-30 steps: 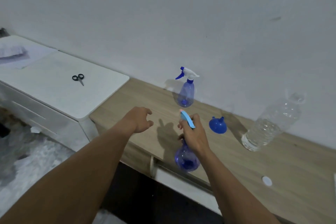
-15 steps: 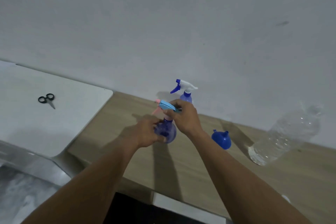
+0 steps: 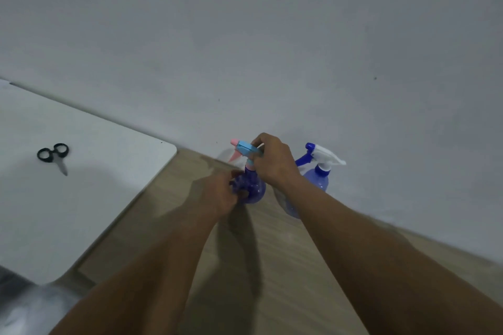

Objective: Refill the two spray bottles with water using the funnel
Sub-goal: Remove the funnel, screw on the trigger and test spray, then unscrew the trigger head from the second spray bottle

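— Where do the arms stand?
— Both bare forearms rise from the bottom edge and converge at mid-frame.
— And the hands?
— The left hand (image 3: 221,193), the lower one, curls its fingers round the spray bottle (image 3: 255,189). The right hand (image 3: 275,162), just above it, knuckles up, grips the spray head (image 3: 245,147).

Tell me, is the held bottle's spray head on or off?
On: the pink-and-blue spray head sits on the neck of the bottle, gripped by the right hand. Loosened or not, cannot tell.
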Tool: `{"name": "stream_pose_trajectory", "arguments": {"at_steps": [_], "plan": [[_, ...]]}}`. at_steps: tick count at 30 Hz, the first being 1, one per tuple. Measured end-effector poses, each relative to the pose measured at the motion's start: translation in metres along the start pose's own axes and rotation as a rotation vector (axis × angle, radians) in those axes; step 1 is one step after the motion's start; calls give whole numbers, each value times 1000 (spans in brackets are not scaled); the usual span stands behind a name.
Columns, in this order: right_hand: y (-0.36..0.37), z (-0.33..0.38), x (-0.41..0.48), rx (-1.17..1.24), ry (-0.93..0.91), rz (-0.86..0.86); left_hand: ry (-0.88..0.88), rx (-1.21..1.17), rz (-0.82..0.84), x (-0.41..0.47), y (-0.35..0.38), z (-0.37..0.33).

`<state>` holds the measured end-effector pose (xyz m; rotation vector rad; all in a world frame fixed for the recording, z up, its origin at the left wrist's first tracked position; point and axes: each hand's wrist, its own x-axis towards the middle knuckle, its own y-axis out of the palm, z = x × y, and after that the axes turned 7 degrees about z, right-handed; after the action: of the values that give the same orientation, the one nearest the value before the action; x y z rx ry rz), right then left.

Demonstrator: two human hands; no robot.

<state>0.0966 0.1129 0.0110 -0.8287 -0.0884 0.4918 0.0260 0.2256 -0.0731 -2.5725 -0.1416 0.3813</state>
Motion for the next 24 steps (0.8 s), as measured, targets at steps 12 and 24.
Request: {"name": "stream_pose_trajectory", "arguments": {"at_steps": [12, 24], "plan": [[-12, 27, 18, -308, 2, 9, -51, -39, -37, 21, 0, -13], [-93, 8, -36, -379, 74, -61, 220, 54, 16, 0, 62, -26]]}}
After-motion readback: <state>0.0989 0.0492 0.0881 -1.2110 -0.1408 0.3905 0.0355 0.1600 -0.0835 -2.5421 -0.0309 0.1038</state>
